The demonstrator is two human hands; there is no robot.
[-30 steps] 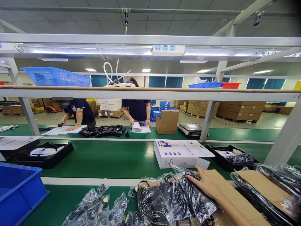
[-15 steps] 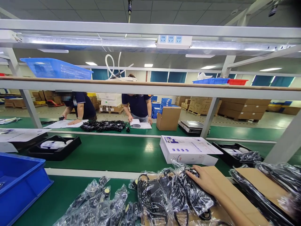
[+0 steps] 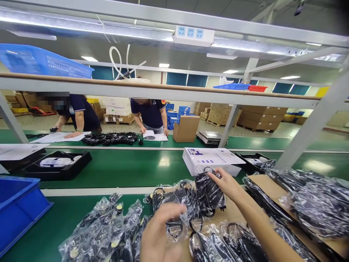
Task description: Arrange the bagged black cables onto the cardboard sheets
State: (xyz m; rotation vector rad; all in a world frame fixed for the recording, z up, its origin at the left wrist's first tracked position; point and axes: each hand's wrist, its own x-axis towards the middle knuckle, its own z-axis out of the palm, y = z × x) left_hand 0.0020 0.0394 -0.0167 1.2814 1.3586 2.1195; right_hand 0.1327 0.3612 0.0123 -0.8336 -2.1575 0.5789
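Right hand: right hand (image 3: 227, 183) reaches from 5 o'clock toward 11 o'clock, forearm running diagonally up the frame; fingers closed around a bagged black cable bundle (image 3: 208, 193), lifted just above the pile.
Bundle position: at 9 o'clock of the right palm, hanging down from the fingertips, long axis roughly upright, tilted slightly toward 1 o'clock.
Left hand: left hand (image 3: 160, 236) rises from 6 o'clock, blurred, back toward the camera; fingers curled and touching crinkled plastic of the bagged cable pile (image 3: 174, 203); whether it grips anything cannot be told.
Nearer hand: the right, already holding; the left lies at 7 o'clock of the bundle, near but apart.
Surroundings: white printed carton (image 3: 209, 160) at 12 o'clock, just beyond the bundle; cardboard sheet (image 3: 268, 183) at 3 o'clock; green conveyor belt (image 3: 122, 169) behind.
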